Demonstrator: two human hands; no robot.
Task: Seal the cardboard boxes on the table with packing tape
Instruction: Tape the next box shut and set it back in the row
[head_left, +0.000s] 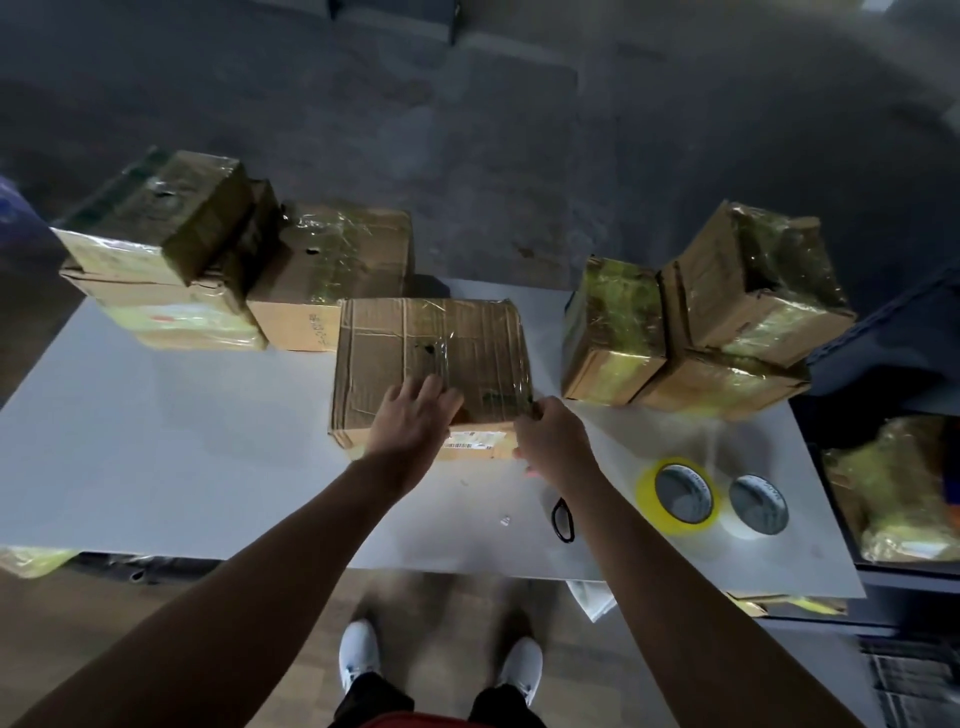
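Note:
A brown cardboard box (431, 358) sits in the middle of the white table (156, 447), with clear tape across its top. My left hand (413, 415) lies flat on the box's near top edge, fingers spread. My right hand (550, 441) grips the box's near right corner, fingers curled around it. A yellow tape roll (679, 495) and a clear tape roll (757, 505) lie flat on the table to the right of my right arm.
Taped boxes are stacked at the back left (166, 249) and back right (727, 312), and another box (337, 275) stands behind the middle one. A small black loop (562, 519) lies near my right forearm. More wrapped boxes (893, 488) sit off the table's right edge.

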